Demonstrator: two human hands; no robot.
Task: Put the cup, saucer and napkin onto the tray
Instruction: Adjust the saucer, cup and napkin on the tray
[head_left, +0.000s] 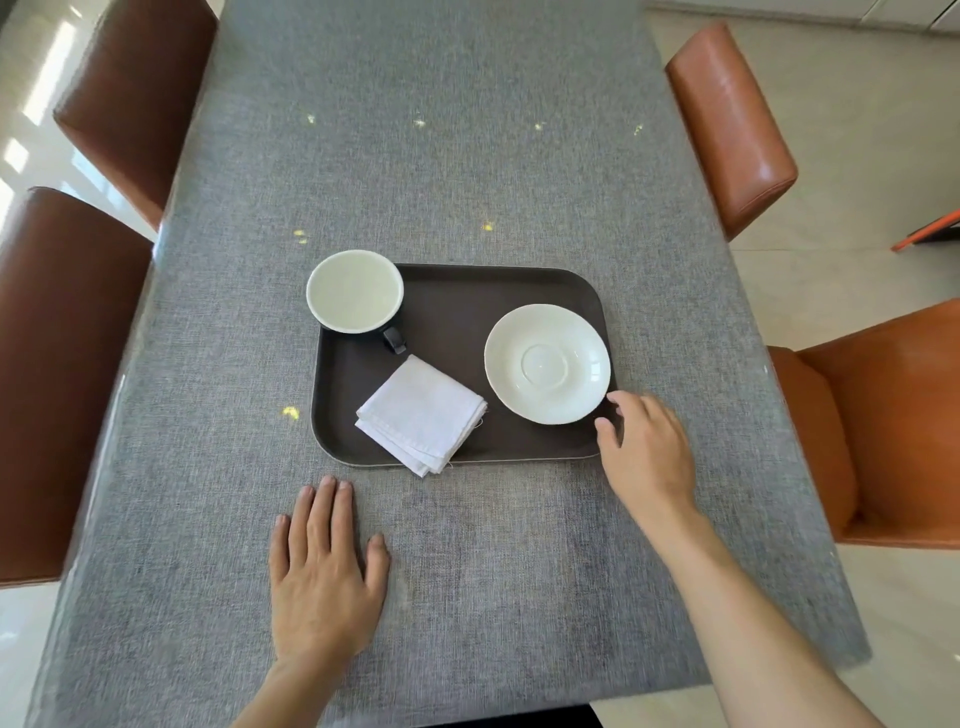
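Your left hand (324, 577) lies flat on the table (467, 156), palm down, fingers spread and grasping nothing. It looks parked there to steady you and stay clear of the work; the tray (447, 317) sits just beyond its fingertips, apart from them.

Up and slightly right of that hand, at the tray's far left corner, stands the cup (355, 299), upright, its handle turned back toward you. It seems tucked into the corner to leave the middle free, though its rim overhangs the tray's edge from this angle and you cannot tell how fully its base sits inside.

Right of the cup and nearer you, the napkin (422, 415) lies folded as a diamond. Its near point pokes over the tray's front edge, so it is on the tray but not wholly within it. It lies between your two hands, closer to the right one.

Further right, the saucer (547, 364) rests flat at the tray's right end, well apart from the cup and just beside the napkin.

Your right hand (647, 447) is at the tray's near right corner, loose and half open, gripping nothing. One fingertip is at the saucer's near rim, either touching it or just off it, and the thumb hovers over the tray's edge. That pose suits a hand that has just set the saucer down or means to nudge it. By my reading all three pieces are on the tray; only the napkin's corner wants tidying.
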